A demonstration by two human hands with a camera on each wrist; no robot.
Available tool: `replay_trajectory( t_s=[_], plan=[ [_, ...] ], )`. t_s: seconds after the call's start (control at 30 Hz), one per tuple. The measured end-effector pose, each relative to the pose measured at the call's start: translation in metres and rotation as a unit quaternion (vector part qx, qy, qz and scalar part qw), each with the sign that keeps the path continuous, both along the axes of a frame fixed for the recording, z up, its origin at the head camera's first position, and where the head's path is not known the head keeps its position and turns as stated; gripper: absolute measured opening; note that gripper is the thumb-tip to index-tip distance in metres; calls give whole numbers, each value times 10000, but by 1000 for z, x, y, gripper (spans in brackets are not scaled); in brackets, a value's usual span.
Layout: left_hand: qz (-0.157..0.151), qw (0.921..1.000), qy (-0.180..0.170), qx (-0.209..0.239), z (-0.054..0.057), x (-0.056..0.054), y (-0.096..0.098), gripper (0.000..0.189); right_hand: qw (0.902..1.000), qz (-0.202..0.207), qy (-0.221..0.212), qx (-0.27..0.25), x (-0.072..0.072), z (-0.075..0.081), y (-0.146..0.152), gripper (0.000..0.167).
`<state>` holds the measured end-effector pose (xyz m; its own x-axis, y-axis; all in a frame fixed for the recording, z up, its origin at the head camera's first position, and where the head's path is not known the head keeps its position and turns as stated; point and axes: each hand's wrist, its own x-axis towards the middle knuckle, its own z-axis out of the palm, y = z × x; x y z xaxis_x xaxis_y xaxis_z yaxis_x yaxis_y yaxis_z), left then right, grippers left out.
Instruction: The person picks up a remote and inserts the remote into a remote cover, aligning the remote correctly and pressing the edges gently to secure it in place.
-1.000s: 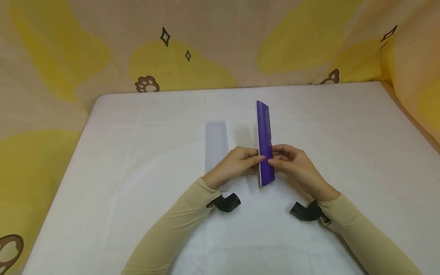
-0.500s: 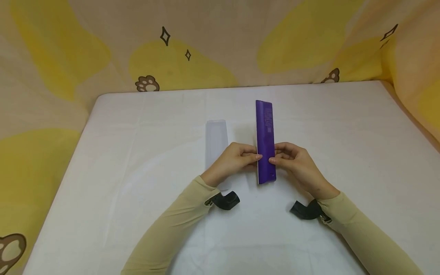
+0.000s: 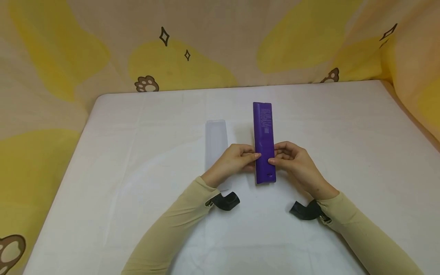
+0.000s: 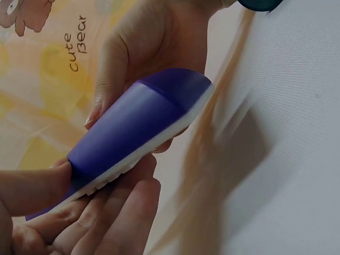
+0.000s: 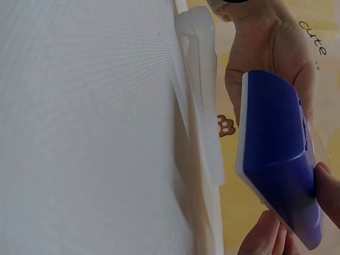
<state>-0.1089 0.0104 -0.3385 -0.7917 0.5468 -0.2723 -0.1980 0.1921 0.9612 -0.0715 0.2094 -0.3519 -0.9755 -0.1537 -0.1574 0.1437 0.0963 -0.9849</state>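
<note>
A purple-backed remote control (image 3: 264,145) with a white front is held above the table, its far end pointing away. Small print and a square code show on its back in the head view. My left hand (image 3: 235,158) pinches its left edge, thumb on the purple back and fingers underneath. From the other side my right hand (image 3: 295,160) grips the right edge, thumb also on the back. The left wrist view shows small bumps along the white side of the remote control (image 4: 127,127), above the fingers. Left of it lies a translucent sleeve-like cover (image 3: 215,143), partly hidden by my left hand.
A white cloth covers the table (image 3: 120,172). Behind it hangs a yellow and cream patterned curtain (image 3: 213,65). Black curved mounts (image 3: 225,201) stick out from both wrists.
The remote control has rolled about its length, so its printed purple back faces the head camera more fully. Its far end has shifted slightly left. Both hands keep their hold; the cover stays put.
</note>
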Motion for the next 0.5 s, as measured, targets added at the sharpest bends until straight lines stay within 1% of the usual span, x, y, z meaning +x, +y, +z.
replay_trajectory(
  t_s=[0.07,0.17,0.27,0.5],
  plan=[
    [12,10000,-80,41,0,1,0,20,10000,-22,0,-9,0,0,0,35],
    [5,10000,-24,16,-1,1,0,19,10000,-74,-1,21,1,0,-1,34],
    [14,10000,37,-68,-3,1,1,18,9999,-119,-44,95,0,0,-2,34],
    [37,9996,48,-291,-7,1,3,16,9994,-111,-216,257,0,-1,-2,37]
  ],
)
